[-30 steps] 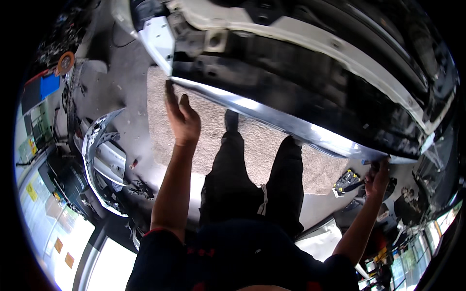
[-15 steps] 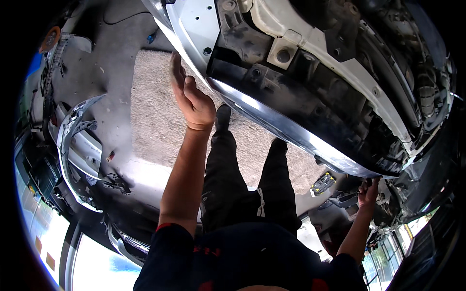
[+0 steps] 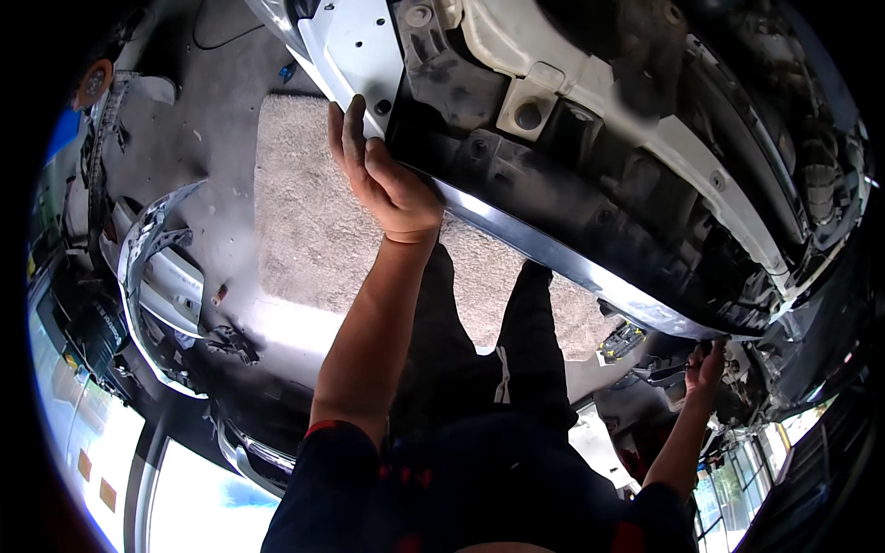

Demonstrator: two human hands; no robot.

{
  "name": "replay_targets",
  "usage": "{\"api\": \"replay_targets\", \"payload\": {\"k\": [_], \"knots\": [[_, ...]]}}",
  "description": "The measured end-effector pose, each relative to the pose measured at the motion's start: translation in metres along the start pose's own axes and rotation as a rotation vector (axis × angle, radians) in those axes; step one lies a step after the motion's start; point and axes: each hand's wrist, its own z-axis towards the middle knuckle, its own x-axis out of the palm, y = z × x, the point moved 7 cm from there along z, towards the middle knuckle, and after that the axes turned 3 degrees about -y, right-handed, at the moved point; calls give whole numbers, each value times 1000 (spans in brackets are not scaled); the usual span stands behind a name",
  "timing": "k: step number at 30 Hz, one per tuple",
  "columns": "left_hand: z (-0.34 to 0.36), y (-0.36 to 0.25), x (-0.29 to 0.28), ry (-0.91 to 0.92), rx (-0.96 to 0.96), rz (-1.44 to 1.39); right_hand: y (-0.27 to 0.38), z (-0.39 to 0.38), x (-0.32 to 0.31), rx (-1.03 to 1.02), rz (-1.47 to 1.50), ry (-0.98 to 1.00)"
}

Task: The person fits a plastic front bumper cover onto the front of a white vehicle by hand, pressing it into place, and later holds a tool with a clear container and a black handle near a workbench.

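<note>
I've got both hands at the front end of a vehicle. Glossy bumper strip [image 3: 590,269] runs slantwise between them, left end by the left hand, other end by the right, below the pale beam [image 3: 687,152].

Left hand [image 3: 392,189]: fingers extended, thumb away from them, nothing clamped; it overlaps the lower edge of the pale panel [image 3: 355,41] in my view, contact looks likely but I can't confirm. Right hand [image 3: 705,367]: fingers curled just under the strip's far end; I can't tell whether that grip is clamped on it.

Beige mat [image 3: 304,203] lies on the grey floor [image 3: 221,120] under the strip. Detached curved bumper [image 3: 134,286] on the floor, left side. Yellow-and-black item [image 3: 622,343] near the right hand, kind unclear.
</note>
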Motion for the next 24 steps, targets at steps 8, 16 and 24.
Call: {"api": "replay_targets", "payload": {"k": [8, 16, 24], "knots": [[-19, -10, -3, 83, 27, -88, 4, 3, -9, -19, 20, -29], [-213, -256, 111, 1110, 701, -315, 28, 10, -20, -158, -8, -58], [-376, -377, 251, 1300, 940, -41, 27, 86, -120, -99, 225, -23]]}}
